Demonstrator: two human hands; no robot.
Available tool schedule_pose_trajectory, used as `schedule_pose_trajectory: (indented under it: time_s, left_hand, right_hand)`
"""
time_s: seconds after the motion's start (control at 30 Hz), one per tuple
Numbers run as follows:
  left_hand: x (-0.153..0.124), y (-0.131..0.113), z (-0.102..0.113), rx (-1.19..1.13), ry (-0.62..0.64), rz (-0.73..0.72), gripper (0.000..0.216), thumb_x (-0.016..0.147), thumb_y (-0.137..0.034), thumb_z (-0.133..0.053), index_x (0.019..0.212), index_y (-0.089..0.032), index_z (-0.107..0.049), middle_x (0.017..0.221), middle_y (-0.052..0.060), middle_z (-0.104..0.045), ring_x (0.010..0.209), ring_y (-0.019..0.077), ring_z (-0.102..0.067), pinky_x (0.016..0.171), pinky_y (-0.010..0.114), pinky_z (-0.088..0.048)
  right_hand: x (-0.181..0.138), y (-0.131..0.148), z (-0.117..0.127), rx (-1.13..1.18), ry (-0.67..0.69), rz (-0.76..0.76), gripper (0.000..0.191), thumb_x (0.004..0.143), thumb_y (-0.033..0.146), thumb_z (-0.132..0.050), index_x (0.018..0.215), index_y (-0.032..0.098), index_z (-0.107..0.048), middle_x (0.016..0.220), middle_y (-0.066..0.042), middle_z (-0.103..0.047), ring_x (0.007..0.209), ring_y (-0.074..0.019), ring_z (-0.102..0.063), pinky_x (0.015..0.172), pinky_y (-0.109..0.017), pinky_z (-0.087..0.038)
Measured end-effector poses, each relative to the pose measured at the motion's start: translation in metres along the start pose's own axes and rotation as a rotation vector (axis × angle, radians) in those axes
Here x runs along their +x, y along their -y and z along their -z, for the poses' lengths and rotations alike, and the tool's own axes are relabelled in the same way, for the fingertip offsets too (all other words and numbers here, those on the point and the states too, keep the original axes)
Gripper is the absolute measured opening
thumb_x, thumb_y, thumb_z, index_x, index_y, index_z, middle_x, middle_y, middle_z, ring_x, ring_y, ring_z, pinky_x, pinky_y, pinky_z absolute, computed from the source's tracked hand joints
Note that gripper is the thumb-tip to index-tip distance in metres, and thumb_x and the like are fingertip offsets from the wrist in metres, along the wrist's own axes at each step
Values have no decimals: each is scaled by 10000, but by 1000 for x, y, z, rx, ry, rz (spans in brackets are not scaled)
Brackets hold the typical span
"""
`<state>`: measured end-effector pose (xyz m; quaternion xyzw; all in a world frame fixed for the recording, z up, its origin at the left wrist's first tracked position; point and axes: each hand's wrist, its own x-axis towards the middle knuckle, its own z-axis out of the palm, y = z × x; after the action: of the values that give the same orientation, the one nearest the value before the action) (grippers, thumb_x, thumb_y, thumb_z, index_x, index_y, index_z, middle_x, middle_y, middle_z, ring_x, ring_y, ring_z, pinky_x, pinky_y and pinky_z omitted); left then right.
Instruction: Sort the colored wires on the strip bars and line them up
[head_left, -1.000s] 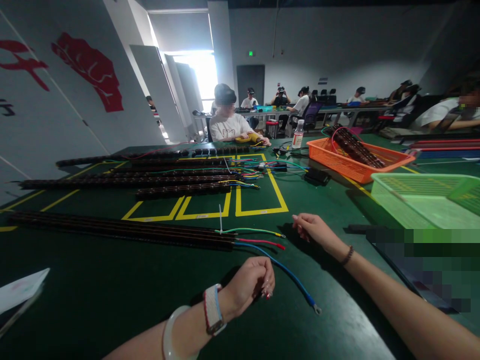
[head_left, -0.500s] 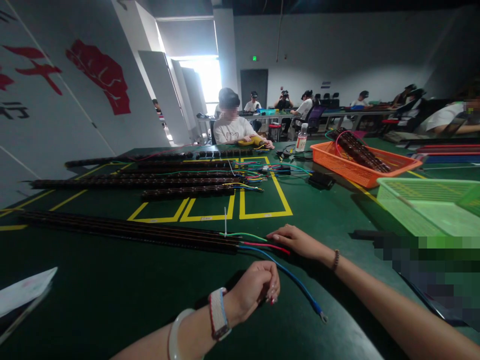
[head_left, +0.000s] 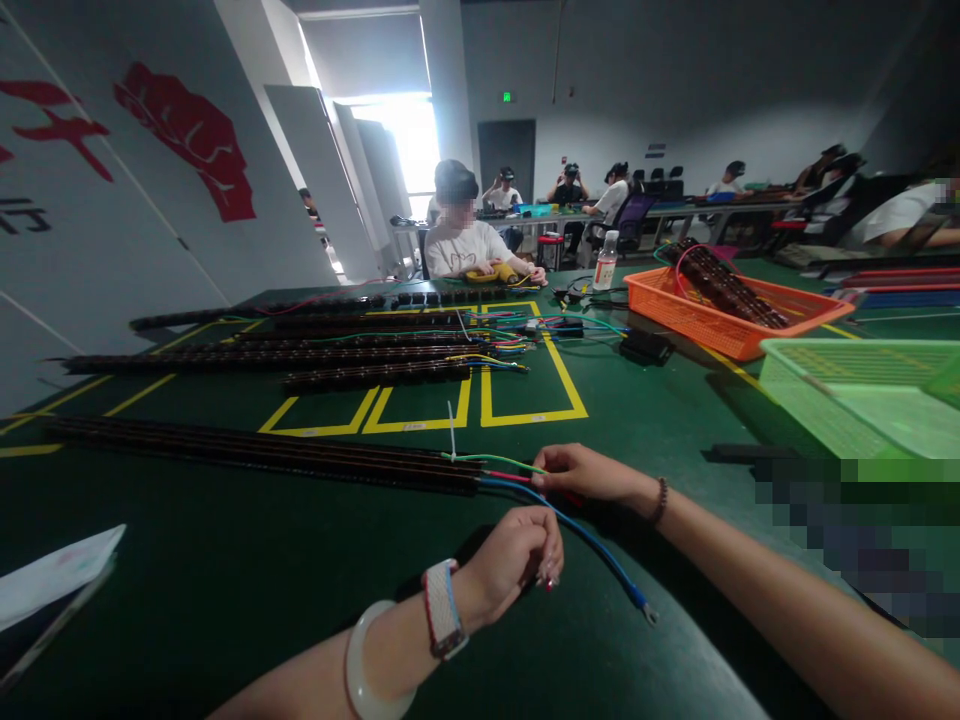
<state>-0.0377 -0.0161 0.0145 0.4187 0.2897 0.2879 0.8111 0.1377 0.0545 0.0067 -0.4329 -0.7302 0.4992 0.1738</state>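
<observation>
A long dark strip lies across the near part of the green table, and a green wire, a red wire and a blue wire come out of its right end beside an upright white tie. The right hand lies palm down over the far ends of the green and red wires, fingers stretched and pressed together; whether it pinches them I cannot tell. The left hand rests just below the blue wire, its fingers curled into a loose fist with nothing seen inside. The blue wire runs on past it to a bare metal tip. Behind are yellow floor-style lines, more dark strips, an orange basket, a green basket, a bottle, and a seated person at the table's far edge. A white sheet lies near left.
</observation>
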Motion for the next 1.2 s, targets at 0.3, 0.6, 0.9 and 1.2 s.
schedule_pose_trajectory:
  time_s: [0.3, 0.6, 0.9, 1.2]
  left_hand:
    - [1, 1, 1, 11, 10, -21, 144, 610, -83, -411, 496, -171, -417, 445, -24, -387, 439, 83, -379, 472, 221, -274]
    - [2, 0, 2, -107, -47, 5, 223, 797, -234, -384, 687, -127, -546, 626, 52, -569, 636, 159, -566, 638, 293, -423]
    - [11, -1, 4, -198, -11, 154, 557, 904, -508, -277, 994, -62, -598, 915, 158, -659, 855, 223, -633, 878, 429, -427]
    - [10, -1, -2, -373, -269, 46, 220, 906, -331, -439, 931, -155, -569, 919, 74, -661, 907, 170, -610, 858, 349, -446]
  right_hand:
    - [-3, 11, -4, -227, 24, 13, 416, 800, 521, -537, 689, 134, -643, 507, 47, -488, 475, -65, -402, 484, -185, -302]
    - [-11, 31, -18, -797, -241, 142, 324, 847, 327, -535, 594, 149, -630, 561, -19, -593, 593, -114, -471, 646, -263, -283]
    - [-19, 45, -29, -1250, -262, 239, 175, 815, 189, -561, 651, 154, -613, 632, -64, -620, 670, -180, -474, 649, -328, -239]
    - [-21, 42, -54, -1551, -318, 324, 151, 798, 62, -506, 813, 105, -649, 790, -120, -638, 716, -213, -502, 659, -343, -334]
